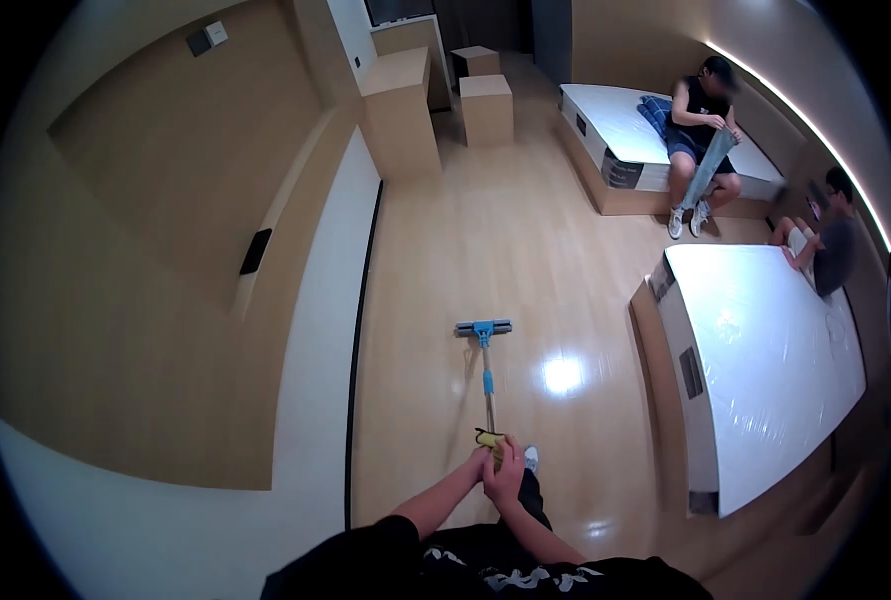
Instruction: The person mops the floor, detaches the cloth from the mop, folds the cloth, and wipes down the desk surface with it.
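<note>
A sponge mop (488, 382) with a blue-and-grey head (483, 328) rests on the floor in front of me, its pole running back to my hands. My left hand (479, 464) is closed around the upper end of the pole. Close against it, my right hand (506, 470) is also closed there, its fingers bent. A yellow-green piece with a dark loop (489, 438) shows at the fingers; whether it belongs to the mop I cannot tell. The top of the pole is hidden behind my hands.
A wood-panelled wall (196, 200) with a ledge holding a black phone-like object (256, 252) runs along the left. Wooden boxes (487, 110) stand ahead. To the right are two mattresses (766, 350) on wooden bases. One person (704, 130) holds grey-green material; another (831, 240) sits behind.
</note>
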Demonstrator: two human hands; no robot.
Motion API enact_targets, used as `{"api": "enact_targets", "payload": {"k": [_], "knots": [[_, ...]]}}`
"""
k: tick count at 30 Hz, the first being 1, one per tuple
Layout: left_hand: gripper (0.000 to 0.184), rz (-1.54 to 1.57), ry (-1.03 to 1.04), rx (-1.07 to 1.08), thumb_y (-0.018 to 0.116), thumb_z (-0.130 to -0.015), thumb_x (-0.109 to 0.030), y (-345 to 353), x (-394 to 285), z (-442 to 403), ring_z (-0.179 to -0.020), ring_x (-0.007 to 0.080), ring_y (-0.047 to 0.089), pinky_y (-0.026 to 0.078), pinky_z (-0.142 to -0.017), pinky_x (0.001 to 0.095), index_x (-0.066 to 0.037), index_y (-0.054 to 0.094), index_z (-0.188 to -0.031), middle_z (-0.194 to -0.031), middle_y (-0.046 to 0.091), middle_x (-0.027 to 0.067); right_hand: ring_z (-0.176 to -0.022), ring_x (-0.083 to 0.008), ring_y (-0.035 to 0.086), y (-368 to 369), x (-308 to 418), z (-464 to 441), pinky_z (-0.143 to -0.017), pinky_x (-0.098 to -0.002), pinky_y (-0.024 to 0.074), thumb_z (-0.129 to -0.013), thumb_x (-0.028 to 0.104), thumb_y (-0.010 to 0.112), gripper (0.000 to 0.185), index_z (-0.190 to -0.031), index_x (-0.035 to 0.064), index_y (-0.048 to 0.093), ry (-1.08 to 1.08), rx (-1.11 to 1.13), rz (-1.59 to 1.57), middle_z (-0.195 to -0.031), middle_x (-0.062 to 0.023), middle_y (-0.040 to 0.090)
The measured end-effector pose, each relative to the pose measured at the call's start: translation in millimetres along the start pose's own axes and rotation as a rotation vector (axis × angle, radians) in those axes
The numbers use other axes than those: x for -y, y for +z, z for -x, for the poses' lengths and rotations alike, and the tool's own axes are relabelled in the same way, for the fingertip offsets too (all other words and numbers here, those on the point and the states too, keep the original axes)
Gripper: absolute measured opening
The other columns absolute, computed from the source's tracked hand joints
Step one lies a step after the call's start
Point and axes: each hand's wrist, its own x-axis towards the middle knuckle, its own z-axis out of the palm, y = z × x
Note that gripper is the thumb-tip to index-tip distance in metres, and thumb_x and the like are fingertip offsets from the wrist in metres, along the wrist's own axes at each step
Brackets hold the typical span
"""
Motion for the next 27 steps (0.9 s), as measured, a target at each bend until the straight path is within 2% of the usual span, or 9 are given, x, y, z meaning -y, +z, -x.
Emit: {"api": "enact_targets", "payload": {"k": [7,12,14,15,18,22,24,26,27], "knots": [[0.03,-0.104,0.1,-0.099,0.044,-0.096,-0.026,73,-114,-95,-0.1,0.0265,0.063,0.053,-0.088,0.0414,-0.008,0.054,-0.118,-0.108,0.063,0.0142,-0.105,-0.0379,0.053,-11,-28,-171,-0.092,-0.045,0.0428,-0.074,0.006,0.057,0.029,-0.103,0.0012,0.059,-0.053,-0.172,0.016,-0.117,-0.0191,0.055],[0.026,0.023,-0.03,-0.019,0.052,-0.093,-0.026,99,-168,-142,-0.096,0.0263,0.064,0.055,-0.085,0.0415,-0.008,0.057,-0.111,-0.103,0.063,0.0132,-0.098,-0.035,0.057,-10,-57,-240,-0.087,-0.0429,0.0451,-0.073,0.005,0.056,0.021,-0.093,0.0025,0.061,-0.052,-0.195,0.017,-0.104,-0.0162,0.061],[0.026,-0.063,-0.009,-0.268,0.056,-0.09,-0.025,114,-181,-161,-0.093,0.0282,0.065,0.056,-0.082,0.0424,-0.006,0.058,-0.108,-0.103,0.063,0.014,-0.094,-0.0346,0.058,-1,-77,-261,-0.084,-0.0431,0.0457,-0.072,0.007,0.057,0.019,-0.091,0.0033,0.062,-0.029,-0.16,0.025,-0.099,-0.0158,0.062],[0.027,0.032,-0.03,-0.181,0.058,-0.088,-0.023,96,-188,-181,-0.09,0.0295,0.065,0.056,-0.08,0.0431,-0.005,0.058,-0.108,-0.104,0.063,0.0152,-0.09,-0.0341,0.059,5,-84,-269,-0.082,-0.0433,0.0462,-0.071,0.009,0.058,0.018,-0.088,0.0041,0.062,-0.01,-0.122,0.025,-0.094,-0.0153,0.063],[0.027,0.13,-0.119,-0.212,0.057,-0.089,-0.022,76,-234,-219,-0.092,0.0299,0.065,0.056,-0.081,0.044,-0.003,0.057,-0.108,-0.104,0.063,0.016,-0.085,-0.0328,0.06,40,-95,-310,-0.078,-0.0415,0.0471,-0.074,0.004,0.055,0.014,-0.086,0.0032,0.062,-0.001,-0.018,0.042,-0.086,-0.0153,0.064],[0.028,0.161,-0.092,-0.277,0.053,-0.091,-0.023,85,-314,-249,-0.097,0.0312,0.063,0.052,-0.088,0.0455,-0.002,0.055,-0.11,-0.107,0.062,0.0171,-0.078,-0.0332,0.061,86,-106,-385,-0.069,-0.0409,0.0493,-0.078,0.006,0.055,0.01,-0.083,0.0059,0.063,0.106,-0.086,0.031,-0.086,-0.0152,0.063],[0.028,0.174,-0.09,-0.107,0.052,-0.091,-0.022,88,-358,-267,-0.1,0.0288,0.062,0.05,-0.091,0.0425,-0.004,0.056,-0.112,-0.112,0.062,0.0129,-0.072,-0.0319,0.062,96,-97,-431,-0.063,-0.0388,0.0494,-0.082,0.007,0.053,0.01,-0.082,0.0054,0.063,0.109,-0.113,0.053,-0.082,-0.0142,0.063],[0.031,0.138,-0.14,0.008,0.052,-0.091,-0.022,103,-406,-272,-0.103,0.0274,0.061,0.048,-0.094,0.0416,-0.004,0.056,-0.115,-0.11,0.063,0.011,-0.069,-0.0301,0.063,103,-93,-472,-0.062,-0.0375,0.0489,-0.084,0.008,0.053,0.011,-0.081,0.0051,0.063,0.277,-0.047,-0.017,-0.077,-0.013,0.064],[0.031,0.146,-0.138,0.029,0.052,-0.091,-0.022,116,-428,-273,-0.103,0.0274,0.061,0.048,-0.094,0.0416,-0.004,0.056,-0.115,-0.11,0.063,0.011,-0.069,-0.0243,0.065,101,-81,-493,-0.065,-0.033,0.0511,-0.089,0.009,0.047,0.019,-0.084,0.0,0.062,0.219,0.025,0.031,-0.074,-0.0139,0.065]]}}
